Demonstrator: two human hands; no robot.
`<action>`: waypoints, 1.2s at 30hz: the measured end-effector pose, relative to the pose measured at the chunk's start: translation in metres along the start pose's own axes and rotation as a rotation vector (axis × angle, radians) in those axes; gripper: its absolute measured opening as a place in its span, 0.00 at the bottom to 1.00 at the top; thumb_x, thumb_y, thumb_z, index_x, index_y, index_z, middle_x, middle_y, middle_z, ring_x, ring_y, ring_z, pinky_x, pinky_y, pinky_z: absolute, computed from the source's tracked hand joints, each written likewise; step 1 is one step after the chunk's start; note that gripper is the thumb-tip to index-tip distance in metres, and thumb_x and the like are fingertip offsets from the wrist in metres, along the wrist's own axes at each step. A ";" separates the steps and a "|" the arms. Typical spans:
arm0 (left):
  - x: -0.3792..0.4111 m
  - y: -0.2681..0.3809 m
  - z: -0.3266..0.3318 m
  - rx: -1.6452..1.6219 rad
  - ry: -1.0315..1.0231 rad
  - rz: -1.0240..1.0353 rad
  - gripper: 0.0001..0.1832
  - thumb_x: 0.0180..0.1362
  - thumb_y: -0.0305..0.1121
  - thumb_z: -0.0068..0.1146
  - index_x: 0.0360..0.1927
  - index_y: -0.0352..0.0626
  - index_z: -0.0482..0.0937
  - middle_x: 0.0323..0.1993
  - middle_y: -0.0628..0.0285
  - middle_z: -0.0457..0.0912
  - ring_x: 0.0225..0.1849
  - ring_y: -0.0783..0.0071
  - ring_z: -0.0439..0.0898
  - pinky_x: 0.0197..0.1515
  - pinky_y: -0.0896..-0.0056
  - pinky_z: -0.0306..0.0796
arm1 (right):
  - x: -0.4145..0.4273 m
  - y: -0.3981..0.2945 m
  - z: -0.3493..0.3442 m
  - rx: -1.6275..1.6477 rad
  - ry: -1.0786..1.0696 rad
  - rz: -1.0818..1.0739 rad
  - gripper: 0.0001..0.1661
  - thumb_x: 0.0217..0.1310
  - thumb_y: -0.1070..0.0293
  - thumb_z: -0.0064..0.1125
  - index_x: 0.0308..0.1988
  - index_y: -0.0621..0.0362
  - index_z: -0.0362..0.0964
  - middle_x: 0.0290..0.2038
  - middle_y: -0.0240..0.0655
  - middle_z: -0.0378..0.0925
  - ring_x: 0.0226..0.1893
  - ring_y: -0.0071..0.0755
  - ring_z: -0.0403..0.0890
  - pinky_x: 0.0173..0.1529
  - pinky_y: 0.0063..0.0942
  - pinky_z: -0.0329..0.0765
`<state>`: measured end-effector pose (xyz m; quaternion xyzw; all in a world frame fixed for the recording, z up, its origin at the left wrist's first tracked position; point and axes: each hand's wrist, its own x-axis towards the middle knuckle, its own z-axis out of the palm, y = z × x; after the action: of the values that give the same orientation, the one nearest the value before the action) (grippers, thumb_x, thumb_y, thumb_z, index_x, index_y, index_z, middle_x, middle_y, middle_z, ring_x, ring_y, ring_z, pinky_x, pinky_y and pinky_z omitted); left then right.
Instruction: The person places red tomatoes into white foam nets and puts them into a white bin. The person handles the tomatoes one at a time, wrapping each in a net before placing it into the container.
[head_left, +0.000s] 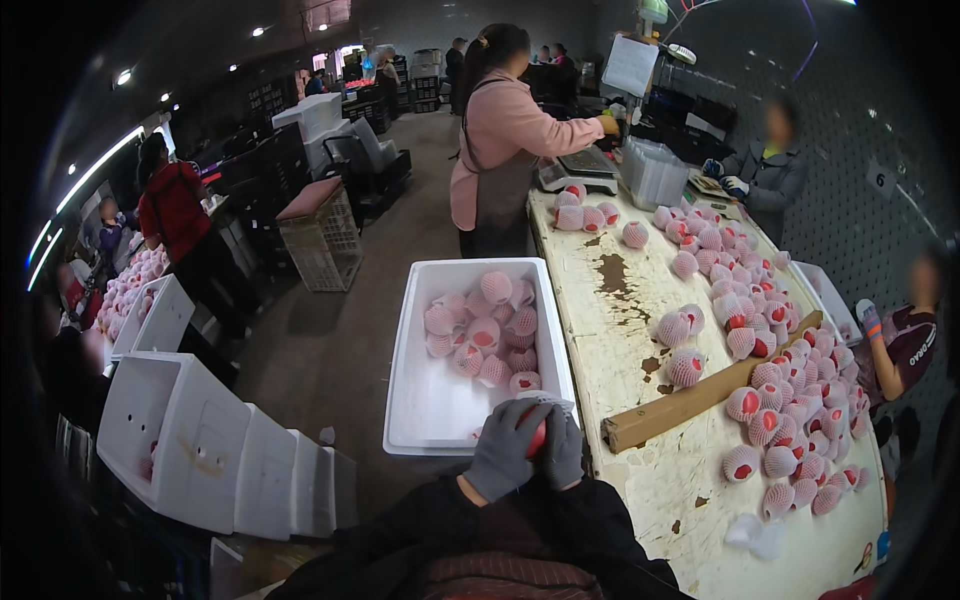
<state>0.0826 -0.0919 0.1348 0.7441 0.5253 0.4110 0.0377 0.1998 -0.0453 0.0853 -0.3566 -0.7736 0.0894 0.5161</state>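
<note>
Both my hands wear grey gloves and meet over the near right corner of a white foam box (400, 360). Between them is a round red fruit (537, 437) with a white foam net (546, 397) at its top. My left hand (501, 450) grips the fruit from the left, while my right hand (564, 450) closes around its right side and the net. Inside the box lie several net-wrapped fruits (483, 334), mostly towards its far and right sides; the near left floor of the box shows white.
A worn table (600, 352) on the right bears many netted fruits (810, 405), a wooden bar (705, 390) and a scale (577, 176). Foam boxes (202, 442) stand at left. A person in pink (502, 135) works beyond; others stand across the table.
</note>
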 end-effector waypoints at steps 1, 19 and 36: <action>0.000 -0.003 0.001 -0.001 0.008 -0.004 0.36 0.35 0.28 0.61 0.56 0.45 0.69 0.52 0.54 0.67 0.54 0.51 0.67 0.55 0.56 0.63 | 0.000 0.001 0.001 0.017 -0.011 -0.008 0.17 0.56 0.75 0.50 0.47 0.66 0.66 0.34 0.51 0.73 0.31 0.54 0.76 0.33 0.40 0.74; 0.006 -0.044 -0.016 -1.630 0.167 -0.601 0.26 0.51 0.44 0.60 0.51 0.40 0.71 0.45 0.53 0.75 0.45 0.58 0.76 0.44 0.62 0.76 | 0.004 0.035 -0.013 1.278 -0.119 0.748 0.23 0.70 0.55 0.40 0.44 0.64 0.73 0.33 0.32 0.76 0.36 0.24 0.76 0.42 0.24 0.74; -0.004 -0.066 0.005 -1.116 0.033 -0.494 0.26 0.65 0.43 0.43 0.59 0.35 0.60 0.56 0.46 0.66 0.59 0.47 0.66 0.59 0.44 0.64 | 0.027 0.002 -0.024 1.204 0.275 0.874 0.21 0.64 0.67 0.49 0.53 0.67 0.63 0.46 0.38 0.73 0.44 0.29 0.76 0.48 0.25 0.75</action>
<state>0.0353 -0.0643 0.0967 0.4617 0.3881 0.6148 0.5081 0.2152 -0.0323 0.1149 -0.2952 -0.3080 0.6479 0.6311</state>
